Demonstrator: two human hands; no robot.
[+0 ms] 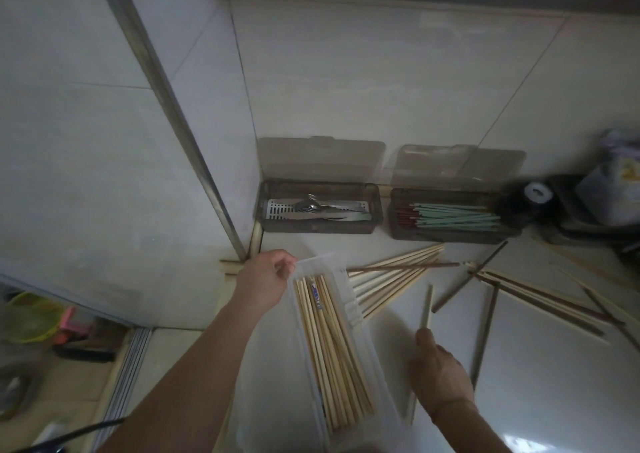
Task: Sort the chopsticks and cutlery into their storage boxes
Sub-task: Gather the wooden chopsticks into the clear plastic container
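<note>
My left hand [265, 276] pinches the far end of a clear plastic box [349, 305] that holds several pale wooden chopsticks [332, 348]. My right hand [440, 373] grips a single pale chopstick [426, 309] that points away from me, just right of the box. Loose wooden chopsticks [391, 276] fan out on the counter beyond the box, and more pale and dark ones [540, 296] lie scattered to the right. Against the wall stand two smoky boxes with lids up: the left box [320, 229] holds metal cutlery, the right box [446, 238] holds green and red chopsticks.
The white counter [554, 366] ends at a tiled wall behind and a metal-edged panel [194, 147] on the left. Dark appliances and a bag [609, 189] crowd the far right corner. Below left, the floor shows a yellow basin [29, 317].
</note>
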